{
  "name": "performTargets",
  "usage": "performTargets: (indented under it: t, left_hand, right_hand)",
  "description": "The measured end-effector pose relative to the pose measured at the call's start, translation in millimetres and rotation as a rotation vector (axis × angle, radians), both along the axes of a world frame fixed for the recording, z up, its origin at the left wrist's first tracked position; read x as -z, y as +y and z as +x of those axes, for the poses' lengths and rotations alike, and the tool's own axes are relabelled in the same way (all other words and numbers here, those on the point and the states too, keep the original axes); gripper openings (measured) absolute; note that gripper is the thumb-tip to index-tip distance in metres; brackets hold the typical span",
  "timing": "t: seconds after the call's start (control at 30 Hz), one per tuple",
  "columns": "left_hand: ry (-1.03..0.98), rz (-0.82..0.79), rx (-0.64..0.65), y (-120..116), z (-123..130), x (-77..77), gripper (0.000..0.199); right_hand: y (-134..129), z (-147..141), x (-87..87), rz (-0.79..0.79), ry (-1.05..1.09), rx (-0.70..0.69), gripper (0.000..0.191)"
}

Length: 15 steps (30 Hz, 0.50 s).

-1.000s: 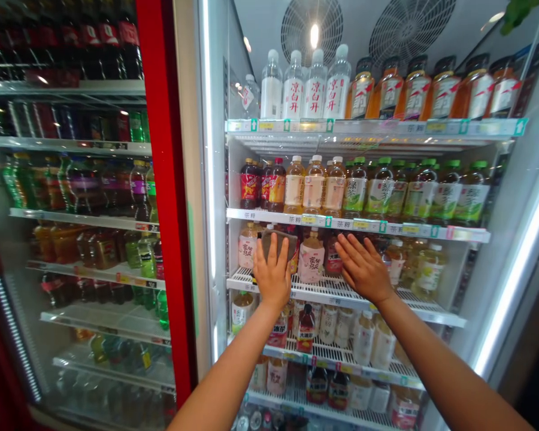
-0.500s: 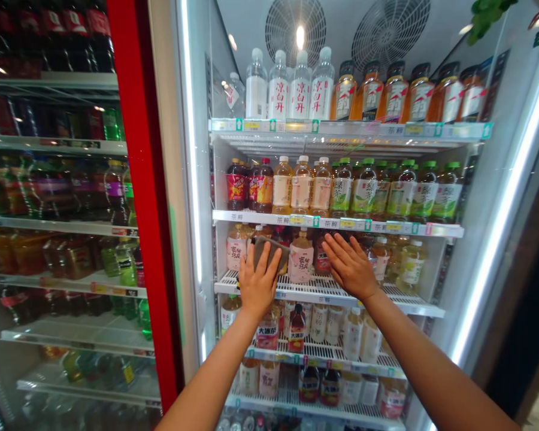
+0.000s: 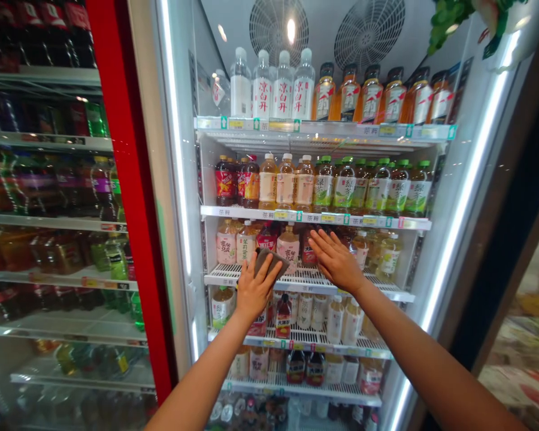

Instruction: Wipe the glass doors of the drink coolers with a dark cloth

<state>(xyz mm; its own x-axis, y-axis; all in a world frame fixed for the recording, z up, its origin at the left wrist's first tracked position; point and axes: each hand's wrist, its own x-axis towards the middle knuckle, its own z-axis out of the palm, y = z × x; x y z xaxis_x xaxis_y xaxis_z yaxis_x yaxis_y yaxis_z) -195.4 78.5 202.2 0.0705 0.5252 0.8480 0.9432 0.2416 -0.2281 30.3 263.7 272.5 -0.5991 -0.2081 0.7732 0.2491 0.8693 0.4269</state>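
My left hand [image 3: 254, 292] presses a folded grey cloth [image 3: 270, 263] against the glass door of a lit drinks fridge. Its fingers are spread over the cloth, in front of the third shelf. To the right, my right hand [image 3: 336, 261] lies flat on the glass with nothing in it, its fingers stretched toward the upper left. Between the hands, behind the glass, a pink-labelled bottle [image 3: 288, 245] stands on that shelf. A row of green-capped bottles [image 3: 345, 184] is on the shelf above.
A red door frame [image 3: 128, 197] and a second drinks fridge with shelves [image 3: 49, 222] are on the left. Bright light strips [image 3: 467, 191] run down the lit fridge's sides. Green leaves [image 3: 451, 21] hang at the top right.
The view has shifted, so the fridge appears farther left. My left hand and the cloth have moved right and down relative to the bottles, uncovering a white-labelled one. My right hand stays flat.
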Motion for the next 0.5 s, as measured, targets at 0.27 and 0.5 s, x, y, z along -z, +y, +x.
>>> performTargets:
  t: [0.27, 0.5]
  left_hand:
    - [-0.213, 0.197, -0.034, 63, 73, -35.6, 0.077]
    - [0.144, 0.014, 0.104, 51, 74, 26.0, 0.074]
  right_hand:
    - [34, 82, 48.2, 0.000, 0.005, 0.112, 0.074]
    - [75, 129, 65.7, 0.026, -0.081, 0.152, 0.069]
